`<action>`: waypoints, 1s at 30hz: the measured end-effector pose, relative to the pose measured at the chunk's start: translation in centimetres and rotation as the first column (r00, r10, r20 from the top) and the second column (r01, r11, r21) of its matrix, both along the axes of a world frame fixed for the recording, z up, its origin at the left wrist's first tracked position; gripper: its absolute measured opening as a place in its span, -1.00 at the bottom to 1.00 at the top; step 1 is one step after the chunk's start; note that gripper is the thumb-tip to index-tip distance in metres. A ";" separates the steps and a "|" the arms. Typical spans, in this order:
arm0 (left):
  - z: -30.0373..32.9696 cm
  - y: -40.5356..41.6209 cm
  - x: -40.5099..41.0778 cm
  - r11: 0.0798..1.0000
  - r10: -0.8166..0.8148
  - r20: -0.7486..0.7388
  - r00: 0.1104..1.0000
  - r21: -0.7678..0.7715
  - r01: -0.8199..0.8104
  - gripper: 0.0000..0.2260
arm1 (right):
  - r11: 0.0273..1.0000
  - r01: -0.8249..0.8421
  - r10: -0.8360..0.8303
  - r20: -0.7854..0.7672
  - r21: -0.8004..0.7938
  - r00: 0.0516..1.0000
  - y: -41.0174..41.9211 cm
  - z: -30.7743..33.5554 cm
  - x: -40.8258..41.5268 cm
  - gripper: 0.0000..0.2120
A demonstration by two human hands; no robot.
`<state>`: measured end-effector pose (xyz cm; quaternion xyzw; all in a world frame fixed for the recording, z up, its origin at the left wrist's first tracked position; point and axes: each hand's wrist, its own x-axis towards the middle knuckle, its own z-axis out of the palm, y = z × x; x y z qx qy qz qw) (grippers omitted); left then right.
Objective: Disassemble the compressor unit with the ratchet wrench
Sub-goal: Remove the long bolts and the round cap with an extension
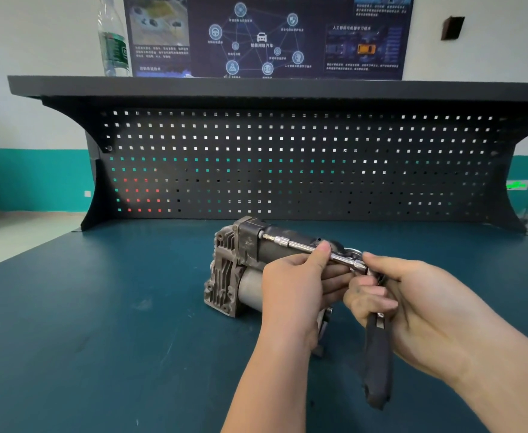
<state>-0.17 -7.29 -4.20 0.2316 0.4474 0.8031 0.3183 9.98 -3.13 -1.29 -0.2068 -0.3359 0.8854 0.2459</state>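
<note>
The compressor unit (234, 264), grey cast metal with a dark top housing, lies on the blue-green bench top (100, 339) in the middle of the view. The ratchet wrench (378, 357) has a black handle hanging down and a chrome extension bar (290, 243) that runs up-left to a bolt on the dark housing. My left hand (300, 285) pinches the extension bar near the ratchet head, and hides the right part of the compressor. My right hand (412, 295) wraps the ratchet head and the top of the handle.
A black pegboard back panel (287, 164) rises behind the compressor, with a dark shelf (256, 87) on top. A clear plastic bottle (114, 42) stands on the shelf at left. A dark poster (265, 32) hangs on the wall behind.
</note>
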 end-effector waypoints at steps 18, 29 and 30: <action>0.5 -0.4 0.6 0.989 0.132 0.027 0.991 -0.077 -0.129 -0.77 | 0.906 -0.317 0.270 0.193 0.280 0.943 -2.0 0.4 2.5 -0.75; 0.9 -1.0 0.8 0.949 0.151 -0.282 0.948 -0.227 -0.219 -0.74 | 0.850 -0.334 0.263 0.222 0.407 0.939 -2.8 -0.5 2.5 -0.66; 0.5 -0.8 0.6 0.893 0.286 -0.489 0.824 -0.177 -0.415 -0.77 | 0.839 -0.338 0.271 0.211 0.427 0.939 -2.8 -0.6 2.7 -0.60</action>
